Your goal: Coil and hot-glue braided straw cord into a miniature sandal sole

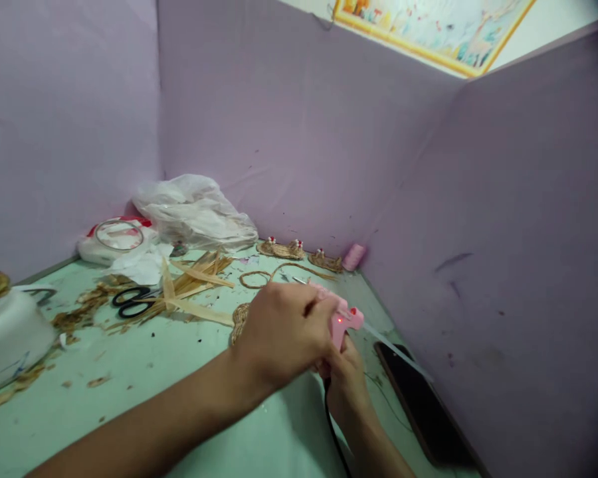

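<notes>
A pink glue gun (339, 325) with a lit red light is in front of me, its nozzle pointing away to the left and a clear glue stick (396, 348) sticking out of its back. My right hand (351, 378) is wrapped round the handle from below. Over the gun's near side, my left hand (284, 332) is closed, with its thumb and fingers against the gun's body; its fingertips are partly hidden. Just beyond my left wrist, a coiled braided piece (239, 322) lies on the table, partly covered. A pale flat strip (202, 311) ends at it.
Black scissors (132, 302) and dry straw strips (194, 282) lie left. Behind are a plastic bag (194, 212), braided pieces with small red-and-white decorations (282, 249), and pink thread (353, 256). A white pot (12, 338) stands far left, a phone (423, 405) right. Purple walls enclose the table.
</notes>
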A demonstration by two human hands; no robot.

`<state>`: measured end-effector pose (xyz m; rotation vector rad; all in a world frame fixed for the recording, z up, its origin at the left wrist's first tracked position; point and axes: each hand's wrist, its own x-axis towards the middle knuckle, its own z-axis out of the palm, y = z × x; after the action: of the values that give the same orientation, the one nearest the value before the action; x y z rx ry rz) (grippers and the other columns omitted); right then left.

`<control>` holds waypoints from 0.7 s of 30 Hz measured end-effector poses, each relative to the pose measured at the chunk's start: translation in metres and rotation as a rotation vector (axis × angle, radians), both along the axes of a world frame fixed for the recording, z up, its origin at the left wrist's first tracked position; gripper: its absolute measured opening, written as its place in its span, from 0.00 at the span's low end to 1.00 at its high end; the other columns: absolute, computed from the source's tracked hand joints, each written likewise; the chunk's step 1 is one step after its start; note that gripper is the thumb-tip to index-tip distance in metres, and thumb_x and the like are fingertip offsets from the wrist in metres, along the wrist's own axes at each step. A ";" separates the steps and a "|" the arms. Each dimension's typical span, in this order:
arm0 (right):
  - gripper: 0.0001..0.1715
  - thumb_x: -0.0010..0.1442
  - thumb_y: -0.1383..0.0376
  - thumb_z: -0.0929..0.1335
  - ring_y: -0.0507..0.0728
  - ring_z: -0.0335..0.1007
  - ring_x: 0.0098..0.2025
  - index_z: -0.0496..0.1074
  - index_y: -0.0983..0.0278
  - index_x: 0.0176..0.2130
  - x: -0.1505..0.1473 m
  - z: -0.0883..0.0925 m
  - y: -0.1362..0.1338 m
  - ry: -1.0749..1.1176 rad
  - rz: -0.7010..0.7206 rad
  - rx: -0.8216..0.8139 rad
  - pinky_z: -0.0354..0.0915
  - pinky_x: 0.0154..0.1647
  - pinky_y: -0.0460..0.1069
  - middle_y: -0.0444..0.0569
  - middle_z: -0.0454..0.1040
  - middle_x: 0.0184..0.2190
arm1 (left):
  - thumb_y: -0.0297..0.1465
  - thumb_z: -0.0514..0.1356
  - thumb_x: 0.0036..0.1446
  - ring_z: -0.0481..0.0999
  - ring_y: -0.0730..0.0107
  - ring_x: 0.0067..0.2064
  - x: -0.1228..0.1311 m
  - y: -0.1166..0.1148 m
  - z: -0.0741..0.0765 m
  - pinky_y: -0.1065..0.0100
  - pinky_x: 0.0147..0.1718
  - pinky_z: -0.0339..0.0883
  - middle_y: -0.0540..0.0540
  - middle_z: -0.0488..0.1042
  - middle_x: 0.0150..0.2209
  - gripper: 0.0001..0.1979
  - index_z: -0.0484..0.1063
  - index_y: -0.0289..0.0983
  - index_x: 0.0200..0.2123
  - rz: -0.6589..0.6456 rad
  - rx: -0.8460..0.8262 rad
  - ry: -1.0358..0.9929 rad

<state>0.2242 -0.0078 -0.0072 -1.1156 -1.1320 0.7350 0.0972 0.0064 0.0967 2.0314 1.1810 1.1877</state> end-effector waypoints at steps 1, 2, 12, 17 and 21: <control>0.19 0.60 0.51 0.64 0.49 0.60 0.18 0.71 0.64 0.37 0.001 0.002 -0.001 0.104 0.049 -0.033 0.63 0.21 0.47 0.39 0.65 0.17 | 0.39 0.56 0.53 0.58 0.75 0.19 -0.005 0.003 -0.008 0.70 0.21 0.50 0.53 0.58 0.14 0.21 0.63 0.36 0.13 -0.024 -0.177 0.039; 0.20 0.58 0.49 0.64 0.50 0.60 0.18 0.71 0.63 0.37 0.000 0.005 0.000 0.184 0.091 -0.056 0.62 0.21 0.47 0.39 0.64 0.17 | 0.41 0.59 0.50 0.58 0.75 0.19 -0.009 0.006 -0.019 0.70 0.20 0.50 0.53 0.58 0.14 0.20 0.63 0.36 0.13 -0.054 -0.334 0.034; 0.23 0.53 0.47 0.68 0.58 0.70 0.45 0.71 0.60 0.42 -0.054 0.023 0.017 0.617 0.378 -0.141 0.65 0.46 0.51 0.47 0.76 0.41 | 0.43 0.70 0.36 0.62 0.79 0.23 -0.015 0.022 -0.084 0.76 0.22 0.51 0.52 0.67 0.22 0.23 0.70 0.33 0.29 -0.319 -0.782 -0.708; 0.28 0.45 0.50 0.73 0.59 0.71 0.43 0.72 0.61 0.44 -0.038 0.010 0.016 0.511 0.318 -0.185 0.67 0.44 0.52 0.50 0.74 0.42 | 0.43 0.71 0.35 0.64 0.76 0.23 -0.024 0.022 -0.092 0.74 0.22 0.54 0.50 0.67 0.20 0.22 0.72 0.31 0.27 -0.293 -0.798 -0.815; 0.31 0.38 0.54 0.77 0.54 0.71 0.33 0.73 0.60 0.42 -0.015 -0.008 0.021 0.569 0.150 -0.108 0.68 0.37 0.49 0.46 0.73 0.34 | 0.42 0.71 0.35 0.70 0.70 0.28 -0.029 0.022 -0.100 0.69 0.29 0.61 0.43 0.73 0.28 0.24 0.76 0.30 0.32 -0.328 -0.791 -0.881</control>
<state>0.2092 0.0127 -0.0154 -0.8341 -0.6991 1.1554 0.0679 0.0287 -0.0033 0.8879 0.6559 1.0261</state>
